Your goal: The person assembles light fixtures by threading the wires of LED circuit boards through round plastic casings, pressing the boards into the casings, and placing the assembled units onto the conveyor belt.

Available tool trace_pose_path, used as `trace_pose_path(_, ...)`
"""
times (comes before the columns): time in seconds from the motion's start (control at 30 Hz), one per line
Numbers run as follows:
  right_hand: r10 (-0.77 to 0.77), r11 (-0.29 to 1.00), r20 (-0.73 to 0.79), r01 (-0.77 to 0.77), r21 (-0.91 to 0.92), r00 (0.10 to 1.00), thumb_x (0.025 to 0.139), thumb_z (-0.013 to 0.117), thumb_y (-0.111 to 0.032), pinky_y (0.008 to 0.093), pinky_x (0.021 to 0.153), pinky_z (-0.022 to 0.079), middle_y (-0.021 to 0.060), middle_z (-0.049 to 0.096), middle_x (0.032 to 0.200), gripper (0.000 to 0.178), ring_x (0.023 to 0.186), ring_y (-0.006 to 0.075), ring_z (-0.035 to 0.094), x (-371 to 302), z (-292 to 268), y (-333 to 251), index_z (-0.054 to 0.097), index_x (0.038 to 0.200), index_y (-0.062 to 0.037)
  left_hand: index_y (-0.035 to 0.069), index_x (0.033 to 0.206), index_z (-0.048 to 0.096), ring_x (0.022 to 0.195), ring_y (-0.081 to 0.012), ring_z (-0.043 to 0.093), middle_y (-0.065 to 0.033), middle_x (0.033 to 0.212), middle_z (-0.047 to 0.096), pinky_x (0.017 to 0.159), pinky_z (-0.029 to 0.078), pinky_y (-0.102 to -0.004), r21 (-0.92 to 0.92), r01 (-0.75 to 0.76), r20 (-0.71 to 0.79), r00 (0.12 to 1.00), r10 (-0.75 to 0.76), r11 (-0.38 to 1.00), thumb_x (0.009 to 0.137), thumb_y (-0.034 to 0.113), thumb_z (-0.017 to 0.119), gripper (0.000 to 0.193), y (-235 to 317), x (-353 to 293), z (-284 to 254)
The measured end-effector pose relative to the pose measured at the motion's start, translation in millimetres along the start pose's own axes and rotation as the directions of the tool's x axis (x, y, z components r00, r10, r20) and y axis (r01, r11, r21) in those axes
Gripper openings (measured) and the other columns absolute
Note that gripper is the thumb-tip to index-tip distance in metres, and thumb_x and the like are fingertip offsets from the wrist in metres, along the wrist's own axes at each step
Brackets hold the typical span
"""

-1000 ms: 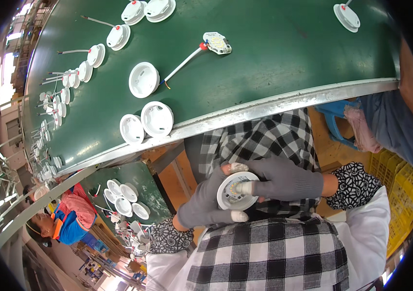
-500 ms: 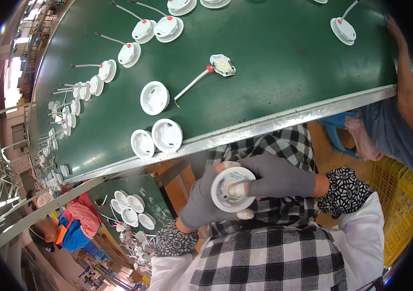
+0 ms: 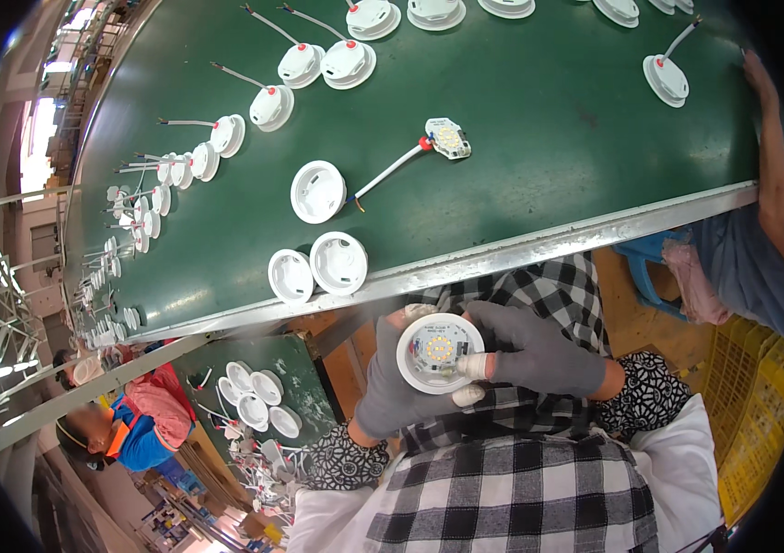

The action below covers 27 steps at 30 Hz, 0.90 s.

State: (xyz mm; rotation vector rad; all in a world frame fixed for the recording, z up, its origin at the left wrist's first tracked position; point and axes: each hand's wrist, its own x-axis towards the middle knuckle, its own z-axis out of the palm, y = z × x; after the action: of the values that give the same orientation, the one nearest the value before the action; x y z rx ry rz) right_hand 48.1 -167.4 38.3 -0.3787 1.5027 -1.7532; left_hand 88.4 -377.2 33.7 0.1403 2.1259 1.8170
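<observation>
Left hand (image 3: 392, 392) cups white round lamp housing (image 3: 439, 352) from 7 o'clock; right hand (image 3: 539, 348) pinches its rim at 3 o'clock, held over lap below counter (image 3: 539, 120) edge. Risk: loose LED board tilts or housing slips from gloved grip.

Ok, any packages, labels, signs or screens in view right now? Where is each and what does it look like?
Yellow plastic crate: at the person's right, by the floor; slotted walls, the only container in view.
Lamp housing: round, white, held in both gloved hands; a small yellow chip board shows inside, no label to be made out.
No signs or screens are to be seen.
</observation>
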Motion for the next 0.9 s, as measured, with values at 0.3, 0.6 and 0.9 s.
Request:
trace_pose_path(0.3, -0.051, 0.982, -0.219, 0.009, -0.188, 0.974, 0.087, 0.059, -0.05, 0.0305, 0.068, 0.05, 0.0087, 0.063, 0.081, 0.051, 0.075, 0.0174, 0.064, 6, 20, 0, 0.057, 0.099, -0.0012, -0.001, 0.121, 0.028, 0.098, -0.0193, 0.062, -0.0138, 0.111, 0.056, 0.083, 0.051, -0.0313, 0.516, -0.172, -0.003, 0.979, 0.203, 0.839, 0.052, 0.036, 0.093, 0.101, 10, -4, 5)
trace_pose_path(0.6, -0.004, 0.995, -0.267, -0.022, -0.093, 0.964, 0.089, 0.06, -0.035, 0.0312, 0.071, 0.053, 0.0138, 0.069, 0.09, 0.041, 0.08, 0.02, 0.069, 6, 35, 7, 0.062, 0.113, -0.0011, -0.001, 0.118, 0.037, 0.091, -0.02, 0.065, -0.012, 0.104, 0.059, 0.077, 0.053, -0.0313, 0.51, -0.135, 0.029, 0.99, 0.141, 0.849, 0.05, 0.041, 0.093, 0.097, 6, -10, 0)
trace_pose_path(0.9, -0.01, 0.997, -0.303, -0.013, -0.074, 0.953, 0.09, 0.059, -0.036, 0.03, 0.072, 0.053, 0.014, 0.07, 0.092, 0.042, 0.082, 0.0195, 0.069, 1, 39, 9, 0.061, 0.113, -0.0007, 0.0, 0.118, 0.038, 0.093, -0.0169, 0.064, -0.0118, 0.105, 0.061, 0.081, 0.053, -0.0294, 0.394, -0.088, 0.044, 0.996, 0.076, 0.915, 0.05, 0.036, 0.094, 0.096, 9, -10, 3)
